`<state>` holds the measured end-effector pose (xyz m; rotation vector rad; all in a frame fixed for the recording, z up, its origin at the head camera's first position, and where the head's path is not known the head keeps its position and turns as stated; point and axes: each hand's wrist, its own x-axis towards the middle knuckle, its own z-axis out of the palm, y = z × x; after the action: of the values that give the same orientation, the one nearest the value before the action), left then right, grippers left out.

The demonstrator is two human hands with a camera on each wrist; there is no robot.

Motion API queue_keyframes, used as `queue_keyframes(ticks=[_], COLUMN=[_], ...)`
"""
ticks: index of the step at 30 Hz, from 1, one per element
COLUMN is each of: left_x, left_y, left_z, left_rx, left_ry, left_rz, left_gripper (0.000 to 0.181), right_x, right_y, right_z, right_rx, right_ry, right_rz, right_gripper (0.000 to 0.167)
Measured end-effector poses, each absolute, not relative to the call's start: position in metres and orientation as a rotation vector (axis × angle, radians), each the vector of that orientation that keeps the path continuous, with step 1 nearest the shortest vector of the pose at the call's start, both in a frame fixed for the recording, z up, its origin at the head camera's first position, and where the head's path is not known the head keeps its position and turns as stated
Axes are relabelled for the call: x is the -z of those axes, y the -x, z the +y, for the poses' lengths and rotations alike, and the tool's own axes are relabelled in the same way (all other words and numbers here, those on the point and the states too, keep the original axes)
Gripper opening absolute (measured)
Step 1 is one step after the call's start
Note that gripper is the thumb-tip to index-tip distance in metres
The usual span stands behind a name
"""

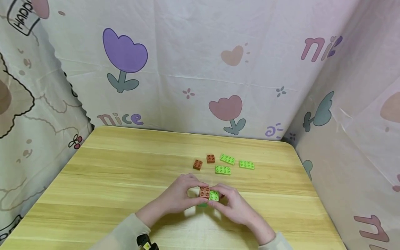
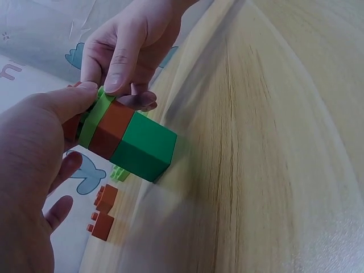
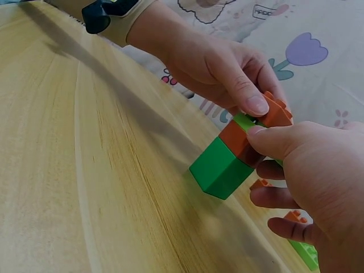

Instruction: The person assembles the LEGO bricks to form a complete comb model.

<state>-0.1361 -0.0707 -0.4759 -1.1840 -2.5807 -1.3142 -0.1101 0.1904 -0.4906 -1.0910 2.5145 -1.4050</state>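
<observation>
One brick stack [image 2: 128, 135] is between the left hand [image 1: 179, 195] and right hand [image 1: 234, 205] — both hands pinching it near the top.

The wood-grained table [image 1: 125, 166] fills the lower part of head view. Near its centre lie two brown bricks [image 1: 210, 158]; at their right, three light-green bricks [image 1: 223, 170].

You're sitting in a cloth-walled booth [image 1: 353, 104], whether in a home or a studio you cannot tell: white fabric [image 1: 184, 45] printed with a purple tulip [image 1: 125, 53], a heart [image 1: 232, 56] and the word "nice" [image 1: 125, 119] surrounds your wood-grain desk [image 1: 125, 163] behind and on both sides.
</observation>
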Motion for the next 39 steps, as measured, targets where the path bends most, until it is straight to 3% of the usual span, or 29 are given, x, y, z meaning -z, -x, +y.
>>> queue_keyframes(ticks=[12, 24, 39], left_x=[0.478, 0.467, 0.477], left_y=[0.135, 0.136, 0.134], left_z=[-0.074, -0.071, -0.069], left_rx=[1.319, 1.017, 1.382], left_ry=[1.167, 1.182, 1.088], left_rz=[-2.572, -2.662, -2.597], left_gripper=[0.044, 0.043, 0.050], right_x=[0.491, 0.491, 0.492], right_y=[0.110, 0.110, 0.110], right_z=[0.190, 0.190, 0.190], right_rx=[1.425, 1.421, 1.416], right_ry=[1.057, 1.003, 1.084], right_rz=[2.488, 2.485, 2.504], right_gripper=[0.038, 0.036, 0.038])
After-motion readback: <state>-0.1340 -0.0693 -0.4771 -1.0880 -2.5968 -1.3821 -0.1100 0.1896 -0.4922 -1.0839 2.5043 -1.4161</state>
